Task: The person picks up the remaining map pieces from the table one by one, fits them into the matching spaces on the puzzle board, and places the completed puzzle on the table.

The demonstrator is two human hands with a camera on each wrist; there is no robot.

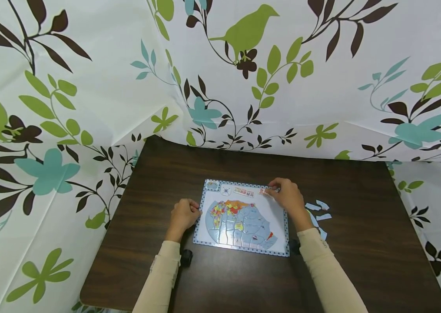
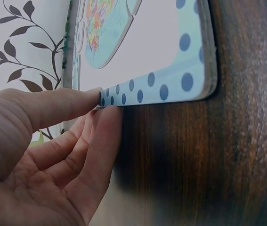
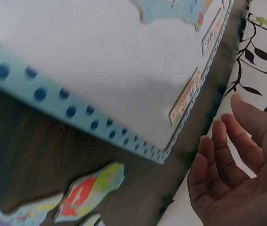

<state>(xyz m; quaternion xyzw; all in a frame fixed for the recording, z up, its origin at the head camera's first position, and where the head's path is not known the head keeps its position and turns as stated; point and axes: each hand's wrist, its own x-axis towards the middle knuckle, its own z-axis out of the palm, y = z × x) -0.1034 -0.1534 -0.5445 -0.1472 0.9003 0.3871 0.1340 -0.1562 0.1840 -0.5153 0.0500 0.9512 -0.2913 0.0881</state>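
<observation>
A world map jigsaw puzzle board [image 1: 240, 248] with a dotted blue border lies on the table, much of its map [image 1: 243, 219] filled with joined pieces. My left hand [image 1: 183, 216] pinches the board's left edge, thumb on the border and a finger against its side in the left wrist view. Over the upper right corner in the head view is my right hand [image 1: 288, 198]. The right wrist view shows its fingers [image 3: 222, 150] loosely bent with nothing between them, beside a small label piece [image 3: 185, 96] along the top border.
Several loose puzzle pieces [image 1: 323, 217] lie right of the board, near the right forearm. In the right wrist view, colored map pieces [image 3: 91, 188] rest beside the border. The dark wooden table [image 1: 365, 243] meets a leaf-and-bird patterned sheet [image 1: 322, 87] at the back and sides.
</observation>
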